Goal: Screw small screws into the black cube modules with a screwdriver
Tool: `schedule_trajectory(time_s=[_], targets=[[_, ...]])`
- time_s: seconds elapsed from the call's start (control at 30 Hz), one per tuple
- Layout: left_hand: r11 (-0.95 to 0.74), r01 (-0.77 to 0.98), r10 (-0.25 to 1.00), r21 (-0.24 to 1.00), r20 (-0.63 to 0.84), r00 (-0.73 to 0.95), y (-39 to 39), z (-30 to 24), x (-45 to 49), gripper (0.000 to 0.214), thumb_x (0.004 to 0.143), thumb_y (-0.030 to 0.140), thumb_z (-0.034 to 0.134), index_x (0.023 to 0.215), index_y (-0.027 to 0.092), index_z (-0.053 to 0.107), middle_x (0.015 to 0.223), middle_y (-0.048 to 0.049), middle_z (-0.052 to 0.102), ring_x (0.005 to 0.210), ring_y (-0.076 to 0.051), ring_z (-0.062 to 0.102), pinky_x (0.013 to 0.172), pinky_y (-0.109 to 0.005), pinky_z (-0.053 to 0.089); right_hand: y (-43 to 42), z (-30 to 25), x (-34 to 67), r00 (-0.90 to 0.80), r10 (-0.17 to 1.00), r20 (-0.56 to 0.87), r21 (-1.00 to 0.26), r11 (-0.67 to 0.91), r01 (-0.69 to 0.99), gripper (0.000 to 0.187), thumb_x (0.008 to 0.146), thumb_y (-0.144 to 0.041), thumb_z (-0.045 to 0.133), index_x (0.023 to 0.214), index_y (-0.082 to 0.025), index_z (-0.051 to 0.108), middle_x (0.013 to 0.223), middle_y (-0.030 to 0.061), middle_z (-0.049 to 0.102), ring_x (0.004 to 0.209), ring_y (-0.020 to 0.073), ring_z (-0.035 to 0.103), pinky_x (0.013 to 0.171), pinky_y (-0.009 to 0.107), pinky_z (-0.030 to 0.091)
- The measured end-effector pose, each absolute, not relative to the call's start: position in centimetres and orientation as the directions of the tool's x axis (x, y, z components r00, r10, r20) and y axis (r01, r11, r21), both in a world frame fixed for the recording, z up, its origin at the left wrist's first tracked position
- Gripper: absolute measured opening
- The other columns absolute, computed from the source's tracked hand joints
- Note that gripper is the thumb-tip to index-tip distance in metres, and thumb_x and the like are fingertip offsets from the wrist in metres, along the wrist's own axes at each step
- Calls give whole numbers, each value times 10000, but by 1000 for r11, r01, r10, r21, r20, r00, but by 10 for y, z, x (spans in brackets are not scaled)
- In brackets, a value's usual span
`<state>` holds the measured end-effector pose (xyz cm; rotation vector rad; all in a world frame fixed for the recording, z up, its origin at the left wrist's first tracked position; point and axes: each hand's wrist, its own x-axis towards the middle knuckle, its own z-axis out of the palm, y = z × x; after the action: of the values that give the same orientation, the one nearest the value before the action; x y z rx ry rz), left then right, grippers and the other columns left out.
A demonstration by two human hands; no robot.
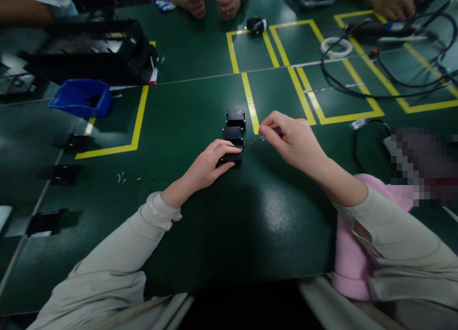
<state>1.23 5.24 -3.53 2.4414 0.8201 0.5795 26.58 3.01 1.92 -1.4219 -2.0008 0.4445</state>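
Observation:
Three small black boxes stand in a row on the green table (200,106): the nearest box (231,159), a middle box (233,134) and a far box (235,117). My left hand (211,165) is closed around the nearest box, fingers over its top. My right hand (291,139) pinches a thin screwdriver (255,141) by its handle. The metal tip points left and meets the nearest box at its upper right edge.
A blue bin (83,97) and a black fixture (96,51) sit at the back left. Flat black plates (60,173) and several small screws (121,178) lie to the left. Black cables (386,67), a white tape roll (336,46) and other people's hands (211,3) are at the far edge. Pink cloth (352,263) lies at right.

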Motion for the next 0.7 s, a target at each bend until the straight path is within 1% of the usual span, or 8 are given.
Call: schedule_trajectory(time_s=[0.07, 0.17, 0.27, 0.33, 0.43, 0.53, 0.63, 0.7], targets=[[-693, 436, 647, 574, 229, 727, 52, -35, 12, 305, 997, 206, 557, 1301, 208, 564, 1315, -102, 575, 1280, -237, 543, 1082, -414, 459, 30, 19, 266, -220, 926, 307, -610, 369, 701, 143, 952, -263, 479, 1003, -192, 591, 666, -15, 591, 537, 107, 464, 591, 279, 321], [-692, 435, 647, 575, 229, 727, 52, -35, 12, 297, 999, 212, 553, 1296, 206, 566, 1308, -104, 577, 1278, -238, 545, 1084, -418, 458, 30, 18, 265, -220, 918, 329, -628, 387, 675, 238, 921, -201, 473, 1145, -184, 552, 710, -21, 588, 577, 114, 498, 620, 279, 359], [-691, 435, 648, 577, 228, 727, 52, -35, 12, 295, 998, 212, 552, 1293, 207, 567, 1311, -106, 575, 1276, -240, 544, 1084, -425, 459, 30, 18, 265, -207, 925, 318, -620, 369, 692, 137, 942, -264, 494, 1014, -190, 583, 655, -24, 565, 556, 110, 480, 600, 278, 339], [-689, 437, 650, 578, 226, 726, 52, -35, 12, 297, 997, 210, 552, 1293, 208, 567, 1316, -106, 574, 1277, -243, 544, 1083, -429, 460, 30, 19, 265, -205, 930, 305, -612, 357, 706, 143, 955, -308, 504, 926, -195, 586, 625, -22, 562, 533, 105, 464, 582, 278, 317], [-690, 441, 651, 574, 225, 725, 52, -36, 12, 299, 996, 214, 554, 1294, 208, 567, 1312, -104, 577, 1275, -245, 546, 1082, -433, 461, 30, 17, 264, -213, 921, 325, -620, 378, 688, 130, 943, -248, 491, 1024, -190, 575, 661, -26, 572, 548, 106, 486, 595, 274, 336], [-697, 437, 645, 569, 231, 728, 53, -36, 12, 298, 996, 215, 560, 1294, 207, 567, 1312, -103, 578, 1278, -242, 544, 1086, -430, 457, 31, 15, 265, -223, 909, 353, -628, 407, 663, 214, 917, -195, 481, 1122, -177, 541, 685, -35, 550, 567, 107, 500, 608, 273, 353], [-699, 432, 643, 570, 237, 729, 53, -36, 12, 302, 993, 199, 568, 1295, 200, 567, 1311, -105, 577, 1279, -235, 543, 1089, -416, 453, 32, 14, 266, -217, 912, 348, -625, 398, 671, 113, 940, -261, 496, 993, -184, 561, 653, -30, 543, 553, 103, 485, 593, 273, 331], [-701, 430, 642, 570, 239, 729, 53, -36, 12, 308, 990, 190, 573, 1297, 198, 567, 1309, -105, 578, 1278, -232, 543, 1087, -408, 453, 32, 15, 266, -214, 917, 337, -617, 386, 686, 147, 952, -317, 509, 890, -192, 556, 616, -28, 533, 526, 99, 457, 576, 275, 305]])
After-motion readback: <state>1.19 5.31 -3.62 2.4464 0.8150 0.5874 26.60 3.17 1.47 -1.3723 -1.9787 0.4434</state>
